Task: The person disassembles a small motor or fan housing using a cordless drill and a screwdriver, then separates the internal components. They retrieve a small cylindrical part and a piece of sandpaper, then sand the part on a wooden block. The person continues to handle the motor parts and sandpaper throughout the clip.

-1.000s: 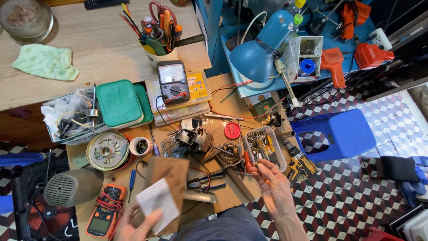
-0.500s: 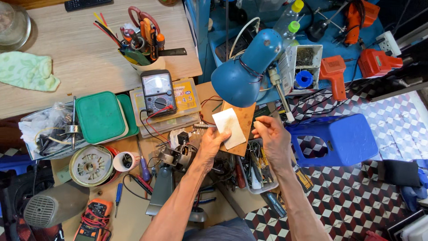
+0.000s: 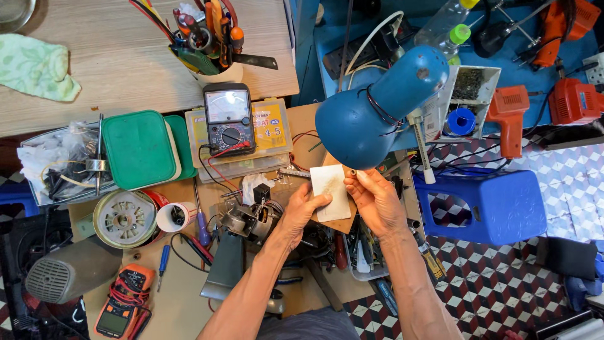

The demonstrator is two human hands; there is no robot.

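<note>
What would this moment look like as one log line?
left hand: holds white sheet | right hand: pinches small item at sheet edge | above: blue lamp | beside: small motor

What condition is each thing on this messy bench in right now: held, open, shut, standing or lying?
White sheet: held up under the lamp.
Left hand: gripping the sheet.
Right hand: pinching a small part, too small to identify.
Blue lamp: tilted down; whether lit is unclear.
Green box: lid shut.
Needle meter: lying face up.

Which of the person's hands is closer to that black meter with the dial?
Left. The left hand is just below and right of the black meter; the right hand sits farther right, beyond the white sheet.
</note>
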